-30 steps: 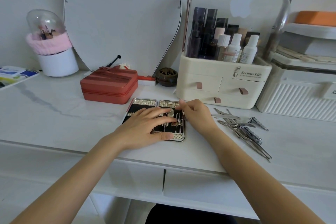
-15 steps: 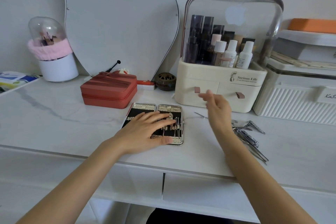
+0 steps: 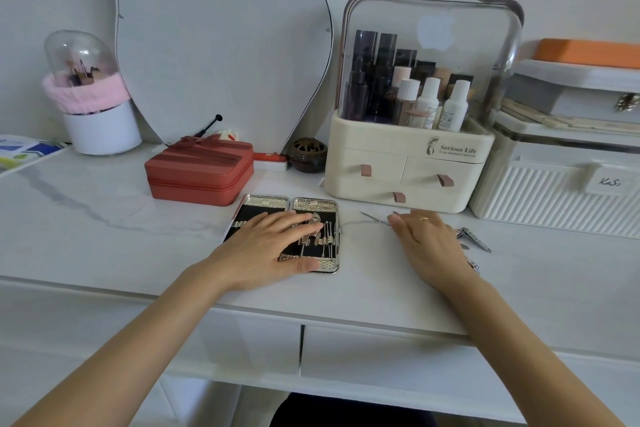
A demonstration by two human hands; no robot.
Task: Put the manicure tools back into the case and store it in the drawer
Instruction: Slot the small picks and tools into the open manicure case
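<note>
The white marble-patterned table [image 3: 104, 218] carries the open black-lined, silver-rimmed manicure case [image 3: 311, 205], lying flat near the front edge. The left hand [image 3: 266, 246] rests on it, fingers straight, grasping nothing. The right hand [image 3: 429, 246] covers loose steel manicure tools [image 3: 474, 239] beside the case; its grip cannot be determined.

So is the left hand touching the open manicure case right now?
Touching. The head view shows the left hand lying flat on the open manicure case, fingers spread across the tools inside.
</note>
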